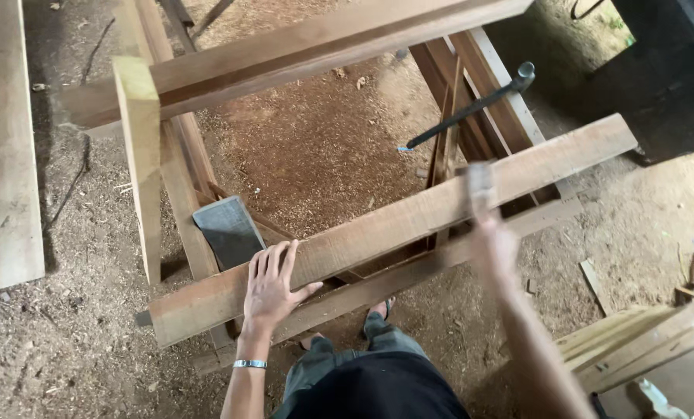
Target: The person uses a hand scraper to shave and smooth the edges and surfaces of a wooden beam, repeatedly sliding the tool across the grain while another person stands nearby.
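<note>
Now L hand (272,285) flat on plank (409,219), R hand (493,247) gripping blurred tool (479,186)

Single view only, head-worn camera, looking steeply down from the person's standing height over a timber frame on a sawdust floor (308,147); no second view, so no overlap. Near field holds both forearms, the left hand (269,287) flat on the front plank (393,225) and the right hand (493,244) blurred at its far edge. The person's own lap fills the bottom edge, and stacked boards (634,345) sit lower right.
</note>
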